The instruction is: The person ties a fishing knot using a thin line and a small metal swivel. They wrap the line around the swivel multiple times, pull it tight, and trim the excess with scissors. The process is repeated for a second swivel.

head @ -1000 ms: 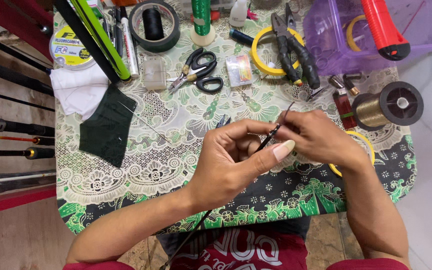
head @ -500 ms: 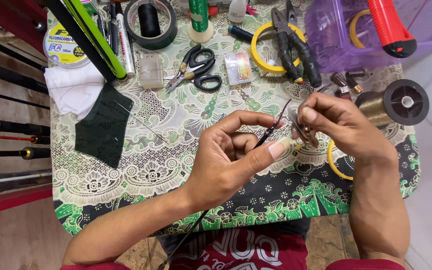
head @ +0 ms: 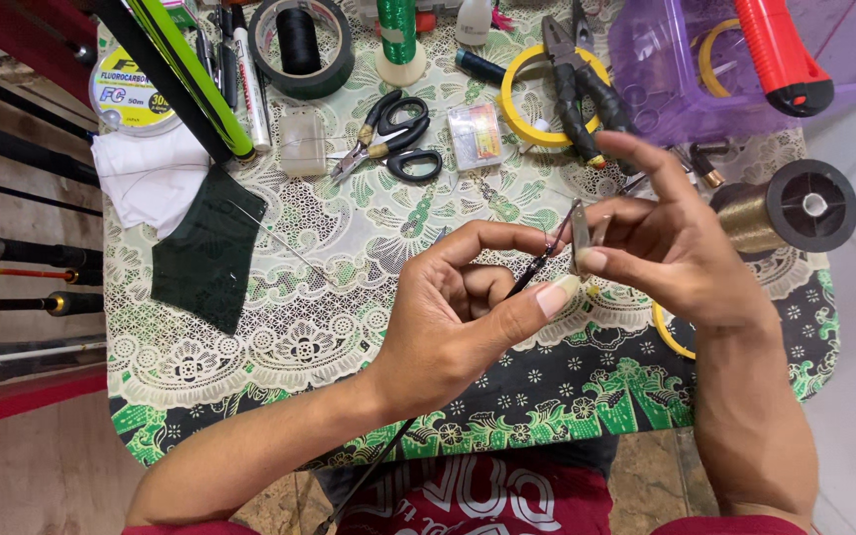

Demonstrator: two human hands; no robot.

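My left hand pinches the thin black rod tip. My right hand grips a small metal blade at its wrapped end. I judge trimming is the step; next calls for a steady, light cut.

Both forearms are bare, with no sleeves, watch or bracelets showing. The left hand has a long thumbnail, and the right hand wears no rings. Below is a dark red shirt with pale print.

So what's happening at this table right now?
A person sits at a small patterned table. The left hand pinches a thin dark rod near its tip, and the right hand holds a small metal piece against it. Scissors, pliers and a thread spool lie around them.
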